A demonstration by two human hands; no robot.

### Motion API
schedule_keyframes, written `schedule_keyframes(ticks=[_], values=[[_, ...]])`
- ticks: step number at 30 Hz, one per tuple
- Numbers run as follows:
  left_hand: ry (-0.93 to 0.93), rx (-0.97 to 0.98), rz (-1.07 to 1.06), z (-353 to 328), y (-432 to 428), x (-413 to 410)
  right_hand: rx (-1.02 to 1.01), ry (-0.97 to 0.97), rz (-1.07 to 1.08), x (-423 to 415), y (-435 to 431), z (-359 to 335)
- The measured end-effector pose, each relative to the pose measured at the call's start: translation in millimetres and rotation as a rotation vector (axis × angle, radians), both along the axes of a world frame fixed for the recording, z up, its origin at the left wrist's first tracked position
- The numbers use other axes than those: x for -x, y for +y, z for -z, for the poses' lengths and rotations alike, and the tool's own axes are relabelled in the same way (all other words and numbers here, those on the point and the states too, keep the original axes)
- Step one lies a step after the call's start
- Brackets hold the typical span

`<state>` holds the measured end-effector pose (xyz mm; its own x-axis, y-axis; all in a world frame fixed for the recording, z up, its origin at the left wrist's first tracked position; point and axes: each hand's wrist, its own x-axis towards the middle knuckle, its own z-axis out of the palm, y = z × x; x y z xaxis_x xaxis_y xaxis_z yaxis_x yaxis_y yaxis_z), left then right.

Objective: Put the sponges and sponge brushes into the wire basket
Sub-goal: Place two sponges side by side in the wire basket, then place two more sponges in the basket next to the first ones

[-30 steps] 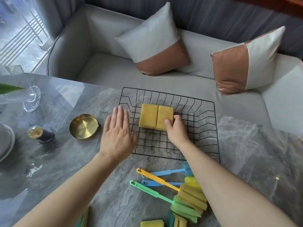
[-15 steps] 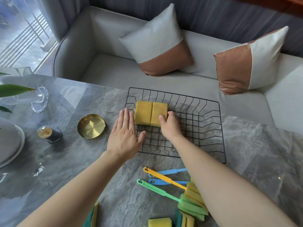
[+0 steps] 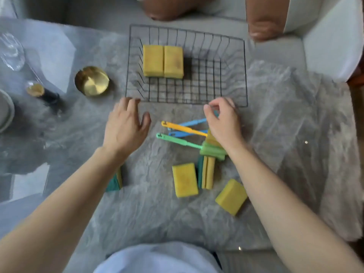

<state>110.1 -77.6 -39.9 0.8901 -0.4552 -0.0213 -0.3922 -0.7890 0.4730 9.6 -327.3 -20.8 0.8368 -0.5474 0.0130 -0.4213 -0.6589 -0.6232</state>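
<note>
Yellow rectangular sponges (image 3: 163,61), two, lie at 10 o'clock inside the black wire basket (image 3: 244,75). Left hand (image 3: 126,127) is spread, empty; right hand (image 3: 223,123) loosely curled above plastic-handled sponge brushes (image 3: 183,133), grasping nothing visible.

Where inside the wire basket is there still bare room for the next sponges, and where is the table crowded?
The black wire basket is bare right of and in front of the two yellow sponges in its far-left corner. The grey marble table is bare to the basket's right. Crowded: before the basket, the coloured sponge brushes and loose yellow sponges.

Basket (image 3: 244,71) right half free; sponges (image 3: 163,61) fill back-left corner.
</note>
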Motion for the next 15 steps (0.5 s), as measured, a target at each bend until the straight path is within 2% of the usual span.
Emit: schedule_keyframes(ticks=[4, 8, 12, 15], values=[[0.174, -0.008, 0.023, 7.4, 18.0, 73.9, 0.097, 0.102, 0.056, 114.1, 14.6, -9.9], [0.356, -0.038, 0.035, 25.0, 16.9, 131.9, 0.131, 0.275, 0.208, 204.8, 24.2, 1.7], [0.472, -0.122, 0.080, 43.9, 4.4, 166.8, 0.060, 0.463, 0.293, 247.3, 29.6, 21.4], [0.478, -0.197, 0.112, 52.0, -4.6, 177.7, 0.001, 0.553, 0.378, 252.7, 35.7, 30.7]])
